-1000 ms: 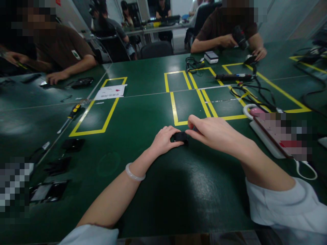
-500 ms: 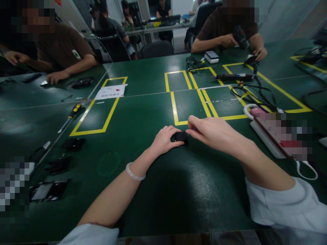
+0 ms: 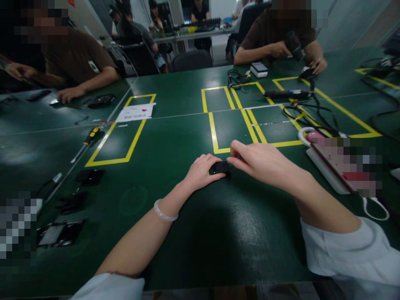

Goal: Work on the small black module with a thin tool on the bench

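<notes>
I judge the small black plastic block (image 3: 220, 167) light and rigid; my left hand (image 3: 200, 171) clamps its end, right hand (image 3: 265, 162) fingers pinched at the other.

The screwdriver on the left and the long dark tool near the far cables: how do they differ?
The screwdriver has a yellow-and-black handle and lies slanted, just outside a yellow-taped box; the long dark tool is nearly all black and lies almost level, across the tape lines. A cable trails from the dark tool's end; the screwdriver shows none. Both rest untouched on the green table.
</notes>
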{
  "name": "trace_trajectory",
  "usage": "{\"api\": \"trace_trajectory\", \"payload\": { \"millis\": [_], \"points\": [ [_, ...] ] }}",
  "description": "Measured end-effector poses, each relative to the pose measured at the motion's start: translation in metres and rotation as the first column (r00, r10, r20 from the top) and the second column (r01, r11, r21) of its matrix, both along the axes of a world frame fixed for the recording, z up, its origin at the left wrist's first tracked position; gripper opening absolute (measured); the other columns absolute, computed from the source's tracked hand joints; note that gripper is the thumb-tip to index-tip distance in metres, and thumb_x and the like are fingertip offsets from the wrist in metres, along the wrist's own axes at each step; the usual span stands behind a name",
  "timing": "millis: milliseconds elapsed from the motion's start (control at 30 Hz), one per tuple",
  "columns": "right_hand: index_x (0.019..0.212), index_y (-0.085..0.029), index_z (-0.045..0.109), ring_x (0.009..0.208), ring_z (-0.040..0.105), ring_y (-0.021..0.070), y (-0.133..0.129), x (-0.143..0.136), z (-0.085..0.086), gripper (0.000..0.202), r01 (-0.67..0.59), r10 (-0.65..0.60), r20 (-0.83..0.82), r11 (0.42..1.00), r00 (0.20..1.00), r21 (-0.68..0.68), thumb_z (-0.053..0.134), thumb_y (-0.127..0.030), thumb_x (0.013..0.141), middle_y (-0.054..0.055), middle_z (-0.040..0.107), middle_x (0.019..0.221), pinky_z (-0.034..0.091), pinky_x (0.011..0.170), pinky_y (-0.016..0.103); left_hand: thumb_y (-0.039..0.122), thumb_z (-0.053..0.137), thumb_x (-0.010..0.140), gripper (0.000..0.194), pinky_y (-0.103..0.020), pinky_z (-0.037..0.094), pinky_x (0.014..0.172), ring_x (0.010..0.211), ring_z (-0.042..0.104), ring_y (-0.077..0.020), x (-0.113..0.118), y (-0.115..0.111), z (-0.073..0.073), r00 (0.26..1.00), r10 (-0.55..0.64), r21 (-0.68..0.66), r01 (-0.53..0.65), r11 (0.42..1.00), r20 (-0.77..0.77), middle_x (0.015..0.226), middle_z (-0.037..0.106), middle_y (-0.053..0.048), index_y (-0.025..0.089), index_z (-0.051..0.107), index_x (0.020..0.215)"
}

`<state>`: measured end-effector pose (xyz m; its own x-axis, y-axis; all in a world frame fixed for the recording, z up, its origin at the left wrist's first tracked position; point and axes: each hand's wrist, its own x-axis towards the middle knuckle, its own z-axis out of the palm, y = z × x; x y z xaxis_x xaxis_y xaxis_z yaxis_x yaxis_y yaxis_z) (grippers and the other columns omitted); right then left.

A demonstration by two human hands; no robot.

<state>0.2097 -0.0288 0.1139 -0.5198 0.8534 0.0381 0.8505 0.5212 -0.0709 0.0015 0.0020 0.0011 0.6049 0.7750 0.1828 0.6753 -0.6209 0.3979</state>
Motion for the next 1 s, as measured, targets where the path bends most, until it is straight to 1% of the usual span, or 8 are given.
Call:
{"api": "trace_trajectory", "payload": {
  "millis": [67,133,300,400,500,633,800,1000],
  "points": [
    [0.100,-0.021,0.048,0.063,0.060,0.0191,0.0006,0.0000,-0.0008,0.026,0.017,-0.018,0.021,1.000,1.000,0.015,0.033,-0.041,0.097,0.004,0.067,0.077,0.020,0.052,0.027,0.050,0.060,0.085,0.039,-0.036,0.043,0.084,0.095,0.053,-0.0234,0.0000,-0.0005,0.0008,1.000,-0.003,0.002,0.003,1.000,-0.007,0.105,0.060,-0.006,0.021,0.058,0.111],
    [0.102,-0.020,0.048,0.063,0.060,0.0187,0.0010,0.0006,-0.0018,0.022,0.018,-0.018,0.020,1.000,1.000,0.007,0.033,-0.035,0.097,0.004,0.067,0.078,0.021,0.052,0.027,0.049,0.058,0.086,0.038,-0.037,0.043,0.085,0.096,0.053,-0.0233,-0.0002,-0.0010,0.0014,1.000,-0.009,0.003,0.009,1.000,-0.005,0.106,0.059,-0.006,0.021,0.057,0.113],
    [0.105,-0.019,0.046,0.069,0.061,0.0177,0.0000,0.0020,-0.0021,0.017,-0.032,0.031,-0.063,0.999,0.998,-0.012,0.036,-0.026,0.093,0.005,0.067,0.086,0.025,0.053,0.026,0.048,0.059,0.086,0.037,-0.037,0.043,0.086,0.096,0.053,-0.0236,-0.0008,-0.0015,0.0010,1.000,-0.015,0.000,0.015,1.000,-0.003,0.106,0.059,-0.006,0.022,0.057,0.112],
    [0.103,-0.020,0.046,0.069,0.061,0.0182,-0.0009,0.0013,-0.0009,0.018,-0.027,0.027,-0.060,1.000,0.998,-0.010,0.037,-0.032,0.094,0.004,0.067,0.085,0.024,0.053,0.026,0.047,0.059,0.086,0.037,-0.038,0.043,0.087,0.097,0.053,-0.0238,-0.0012,-0.0013,0.0007,1.000,-0.016,-0.008,0.016,1.000,-0.001,0.106,0.059,-0.006,0.022,0.057,0.113],
    [0.102,-0.020,0.048,0.064,0.061,0.0193,-0.0007,0.0002,-0.0003,0.027,0.002,-0.001,-0.006,1.000,1.000,0.011,0.035,-0.043,0.096,0.004,0.067,0.078,0.021,0.051,0.027,0.048,0.058,0.087,0.038,-0.038,0.043,0.087,0.098,0.053,-0.0239,-0.0014,-0.0015,0.0014,1.000,-0.019,-0.019,0.019,1.000,0.008,0.107,0.059,-0.006,0.023,0.056,0.115],
    [0.102,-0.020,0.049,0.062,0.061,0.0199,0.0006,0.0003,-0.0008,0.023,0.029,-0.030,0.063,0.999,0.998,0.025,0.034,-0.037,0.096,0.005,0.067,0.075,0.019,0.050,0.027,0.048,0.058,0.087,0.039,-0.038,0.043,0.087,0.098,0.053,-0.0241,-0.0012,-0.0022,0.0035,0.999,-0.023,-0.025,0.024,0.999,0.023,0.110,0.059,-0.006,0.023,0.054,0.116],
    [0.107,-0.019,0.045,0.067,0.063,0.0196,-0.0007,0.0011,-0.0010,0.019,-0.006,0.006,0.006,1.000,1.000,-0.011,0.034,-0.029,0.095,0.005,0.069,0.083,0.023,0.052,0.027,0.048,0.058,0.087,0.038,-0.039,0.044,0.087,0.097,0.053,-0.0244,-0.0011,-0.0023,0.0041,0.999,-0.026,-0.035,0.026,0.999,0.024,0.109,0.060,-0.007,0.022,0.054,0.114],
    [0.103,-0.020,0.047,0.067,0.063,0.0202,-0.0006,-0.0001,-0.0010,0.025,0.002,-0.002,0.004,1.000,1.000,0.000,0.034,-0.040,0.096,0.005,0.068,0.082,0.022,0.052,0.027,0.048,0.058,0.087,0.037,-0.039,0.043,0.087,0.098,0.053,-0.0245,-0.0020,-0.0014,0.0030,1.000,-0.026,-0.032,0.027,0.999,0.016,0.109,0.059,-0.006,0.023,0.055,0.115]
  ]
}}
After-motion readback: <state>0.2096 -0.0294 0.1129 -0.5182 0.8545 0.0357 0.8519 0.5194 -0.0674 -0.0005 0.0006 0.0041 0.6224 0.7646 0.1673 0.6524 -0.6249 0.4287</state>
